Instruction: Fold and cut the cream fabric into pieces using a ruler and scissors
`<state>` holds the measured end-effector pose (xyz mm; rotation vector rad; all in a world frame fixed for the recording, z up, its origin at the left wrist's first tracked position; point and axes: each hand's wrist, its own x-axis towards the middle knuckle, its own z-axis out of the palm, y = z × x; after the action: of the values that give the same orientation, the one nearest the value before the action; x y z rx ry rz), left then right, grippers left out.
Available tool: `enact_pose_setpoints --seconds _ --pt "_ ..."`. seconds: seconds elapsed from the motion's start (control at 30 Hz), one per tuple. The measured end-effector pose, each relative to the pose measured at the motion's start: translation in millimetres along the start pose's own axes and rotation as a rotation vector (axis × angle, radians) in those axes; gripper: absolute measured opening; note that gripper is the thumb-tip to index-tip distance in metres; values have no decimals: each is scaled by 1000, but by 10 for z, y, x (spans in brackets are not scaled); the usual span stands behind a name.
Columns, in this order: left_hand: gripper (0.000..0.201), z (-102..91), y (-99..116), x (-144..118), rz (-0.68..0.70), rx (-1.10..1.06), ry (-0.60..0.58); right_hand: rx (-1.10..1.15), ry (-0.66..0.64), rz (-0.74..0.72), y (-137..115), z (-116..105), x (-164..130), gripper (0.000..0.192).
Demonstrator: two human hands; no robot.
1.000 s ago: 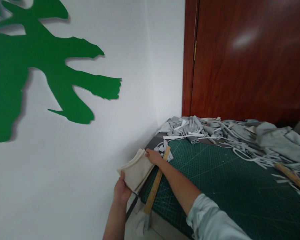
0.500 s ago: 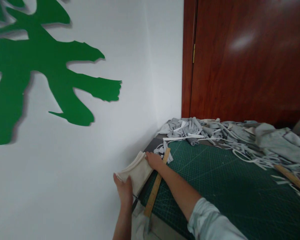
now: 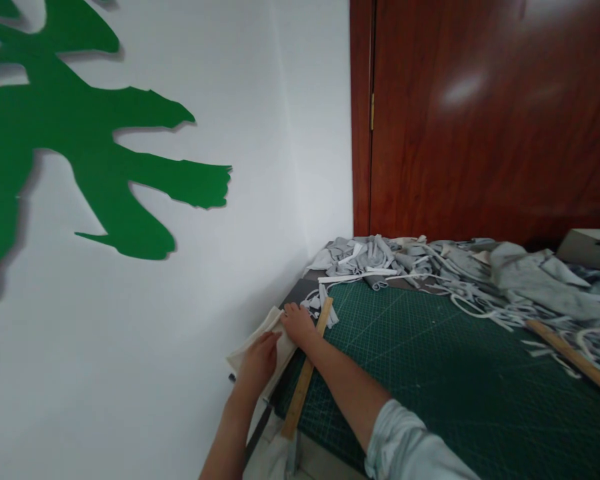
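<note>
A folded strip of cream cloth (image 3: 248, 343) lies on the dark table edge against the white wall, its long side running away from me. My left hand (image 3: 260, 362) rests on the middle of the cloth, fingers lying over it toward the right hand. At the cloth's far end, my right hand (image 3: 299, 325) presses down with fingers stretched out. Under my right forearm passes a wooden ruler (image 3: 305, 390), lying along the left side of the green cutting mat (image 3: 405, 360).
Grey and white fabric scraps (image 3: 375, 257) are heaped along the back, before a reddish-brown door (image 3: 480, 133). Another wooden strip (image 3: 573, 357) lies at the right. A grey box (image 3: 585, 247) stands behind the scraps. Green cut-out shapes (image 3: 95, 133) are on the wall.
My left hand has let go of the cloth's near corner and moved up onto its middle. The cloth now lies lower and flatter. The view has turned slightly right.
</note>
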<state>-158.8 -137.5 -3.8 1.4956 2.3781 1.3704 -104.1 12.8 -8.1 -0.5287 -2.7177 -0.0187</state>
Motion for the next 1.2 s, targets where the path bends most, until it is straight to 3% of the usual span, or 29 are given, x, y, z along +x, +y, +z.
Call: enact_pose_setpoints --seconds 0.17,0.27,0.5,0.63,0.77,0.9,1.0,1.1,1.2 --pt "34 131 -135 147 53 -169 -134 -15 -11 58 15 -12 -18 27" --pt "48 138 -204 109 34 -96 -201 0 -32 119 28 3 -25 29" --pt "52 149 -263 132 -35 -60 -211 40 -101 149 8 -117 -111 24" --pt "45 79 -287 318 -48 -8 -234 60 -140 127 -27 -201 -248 31" --pt "17 47 -142 732 -161 1 -245 90 -133 99 -7 -344 -452 41" --pt "15 248 8 944 -97 -7 -237 110 -32 51 132 -690 -851 48" --pt "2 418 -71 895 29 44 -194 173 66 43 350 -1001 -1362 45" --pt "20 510 -281 867 274 289 -181 170 92 121 701 -1225 -1980 42" --pt "37 557 -449 904 317 437 -216 78 109 305 1190 -1323 -2577 43"
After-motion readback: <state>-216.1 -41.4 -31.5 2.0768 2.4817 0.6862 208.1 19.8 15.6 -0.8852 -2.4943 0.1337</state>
